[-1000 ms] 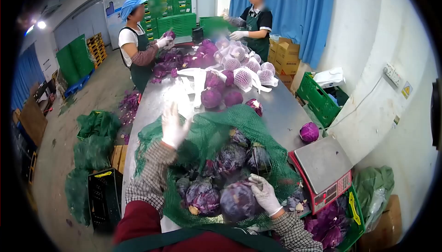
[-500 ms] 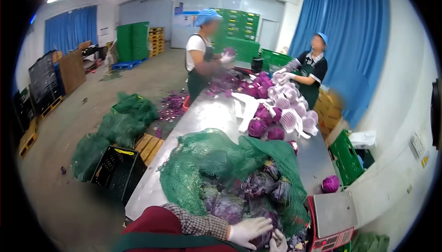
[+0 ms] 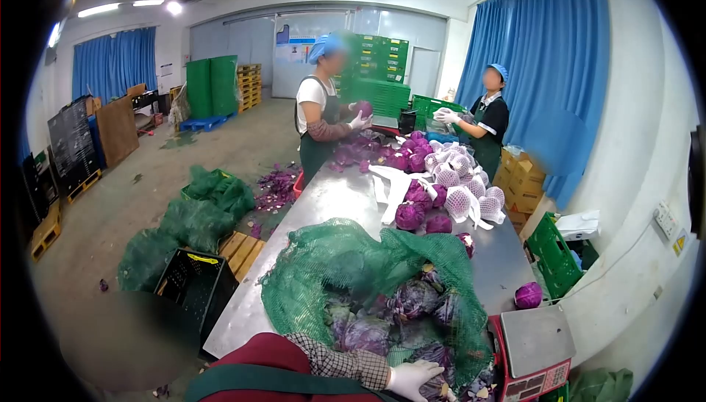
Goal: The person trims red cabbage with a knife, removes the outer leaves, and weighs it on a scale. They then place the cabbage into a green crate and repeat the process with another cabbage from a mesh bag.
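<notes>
Over one table (image 3: 312, 203), the left hand (image 3: 412, 380) touches one cabbage (image 3: 434, 356).

Worn on head; faces forward, down along table (image 3: 316, 214); room beyond in view.

Beyond your grip (image 3: 413, 381) you have two people (image 3: 321, 108); right of it, one scale (image 3: 539, 339) and one lone cabbage (image 3: 528, 295); left of it, one open black crate (image 3: 193, 284).
</notes>
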Demonstrator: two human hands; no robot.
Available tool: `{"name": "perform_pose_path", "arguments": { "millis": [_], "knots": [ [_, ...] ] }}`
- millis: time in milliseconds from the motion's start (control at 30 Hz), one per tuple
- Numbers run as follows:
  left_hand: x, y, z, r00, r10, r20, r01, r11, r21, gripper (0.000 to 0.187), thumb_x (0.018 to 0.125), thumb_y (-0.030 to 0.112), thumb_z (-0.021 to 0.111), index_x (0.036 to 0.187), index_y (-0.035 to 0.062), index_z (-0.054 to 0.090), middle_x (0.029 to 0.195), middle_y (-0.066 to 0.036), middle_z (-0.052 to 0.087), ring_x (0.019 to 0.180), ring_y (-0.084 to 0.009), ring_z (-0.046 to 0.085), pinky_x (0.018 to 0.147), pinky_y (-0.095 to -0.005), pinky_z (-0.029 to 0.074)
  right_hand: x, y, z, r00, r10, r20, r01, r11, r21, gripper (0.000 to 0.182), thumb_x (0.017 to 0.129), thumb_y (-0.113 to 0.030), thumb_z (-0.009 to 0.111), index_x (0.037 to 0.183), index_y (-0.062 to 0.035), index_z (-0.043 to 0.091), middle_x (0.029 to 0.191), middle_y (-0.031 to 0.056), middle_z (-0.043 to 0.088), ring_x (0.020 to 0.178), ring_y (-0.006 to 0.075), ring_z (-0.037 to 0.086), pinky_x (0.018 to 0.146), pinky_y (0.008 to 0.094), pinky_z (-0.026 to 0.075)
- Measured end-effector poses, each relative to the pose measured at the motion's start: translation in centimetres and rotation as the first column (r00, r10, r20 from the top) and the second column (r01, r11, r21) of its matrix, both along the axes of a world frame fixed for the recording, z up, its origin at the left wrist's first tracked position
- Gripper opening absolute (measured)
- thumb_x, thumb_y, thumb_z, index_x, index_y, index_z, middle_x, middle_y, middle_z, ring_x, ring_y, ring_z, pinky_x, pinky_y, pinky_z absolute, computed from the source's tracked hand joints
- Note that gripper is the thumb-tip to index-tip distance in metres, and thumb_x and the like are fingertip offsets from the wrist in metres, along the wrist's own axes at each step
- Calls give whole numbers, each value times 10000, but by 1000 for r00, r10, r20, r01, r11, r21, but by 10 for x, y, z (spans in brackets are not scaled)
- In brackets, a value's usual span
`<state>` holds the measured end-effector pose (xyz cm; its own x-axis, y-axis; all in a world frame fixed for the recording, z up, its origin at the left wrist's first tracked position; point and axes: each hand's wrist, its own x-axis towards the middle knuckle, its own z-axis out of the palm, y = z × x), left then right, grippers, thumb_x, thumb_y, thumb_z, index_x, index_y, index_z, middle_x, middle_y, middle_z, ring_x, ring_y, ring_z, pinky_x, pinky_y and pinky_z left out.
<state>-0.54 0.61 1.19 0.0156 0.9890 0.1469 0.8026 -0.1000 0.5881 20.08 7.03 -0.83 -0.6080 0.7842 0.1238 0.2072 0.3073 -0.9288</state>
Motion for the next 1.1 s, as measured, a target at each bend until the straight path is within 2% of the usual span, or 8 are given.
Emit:
{"name": "perform_pose_path", "arguments": {
  "millis": [333, 533, 733, 833, 967, 1000, 1033, 1100],
  "knots": [
    [8, 19, 4, 998, 34, -60, -37, 998, -50, 964, 578, 613, 764, 1270, -3, 496, 1265, -233, 520, 1168, -385, 499, 979, -431, 430, 2, 9, -24, 996, -71, -59, 73, 997, 30, 358, 880, -136, 619, 1217, -24, 572, 1108, 167, 613, 988, 256, 582, 880, 355, 458],
    [12, 25, 22, 997, 30, -77, -41, 990, -136, 930, 566, 607, 766, 1237, 11, 520, 1182, -206, 571, 1084, -372, 549, 923, -430, 466, 7, 13, -22, 986, -130, 101, 127, 991, 29, 357, 880, -211, 630, 1174, -15, 577, 1060, 167, 612, 953, 264, 570, 858, 355, 454],
    [9, 18, 53, 998, -31, 48, 41, 973, -227, 924, 571, 578, 783, 1247, 9, 514, 1176, -209, 573, 1098, -391, 543, 923, -449, 462, 11, 15, -31, 989, -133, 72, 132, 991, 6, 355, 875, -238, 638, 1144, -15, 578, 1020, 164, 602, 926, 262, 562, 842, 356, 451],
    [-8, 25, -13, 991, -44, 130, 52, 997, -59, 1051, 669, 514, 757, 1428, -36, 283, 1456, -296, 297, 1321, -459, 331, 1098, -464, 308, 8, 16, -33, 981, -146, 125, 147, 989, 2, 371, 876, -251, 638, 1153, -13, 571, 1032, 167, 598, 929, 260, 559, 846, 356, 449],
    [-5, -14, -9, 1000, -18, -16, 18, 1000, 20, 1148, 662, 565, 751, 1458, -49, 198, 1479, -327, 221, 1358, -467, 272, 1111, -447, 286, -3, -11, 47, 953, -211, 216, 267, 924, -275, 393, 887, -280, 624, 1165, -9, 566, 1084, 192, 600, 998, 284, 564, 901, 359, 436],
    [8, -21, -7, 971, 179, -158, -85, 878, 471, 868, 593, 538, 792, 1231, 13, 525, 1131, -201, 592, 1065, -383, 569, 895, -451, 476, -4, -13, 54, 958, -215, 191, 269, 904, -332, 414, 894, -293, 618, 1174, 8, 560, 1110, 204, 602, 1029, 295, 563, 921, 360, 429],
    [16, -24, 8, 948, 256, -188, -133, 858, 497, 767, 630, 494, 781, 1179, 12, 543, 1053, -200, 613, 986, -362, 604, 844, -435, 497, -4, -12, 47, 962, -225, 155, 266, 900, -345, 430, 902, -292, 619, 1181, 30, 553, 1113, 194, 601, 1016, 283, 564, 910, 356, 434],
    [6, -8, -1, 999, 27, 37, -27, 1000, -3, 1166, 656, 582, 749, 1455, -61, 193, 1466, -348, 231, 1354, -473, 278, 1118, -462, 266, -7, -8, 45, 968, -236, 86, 249, 866, -434, 443, 907, -284, 624, 1193, 45, 542, 1101, 180, 598, 1007, 264, 557, 902, 355, 437]
  ]
}}
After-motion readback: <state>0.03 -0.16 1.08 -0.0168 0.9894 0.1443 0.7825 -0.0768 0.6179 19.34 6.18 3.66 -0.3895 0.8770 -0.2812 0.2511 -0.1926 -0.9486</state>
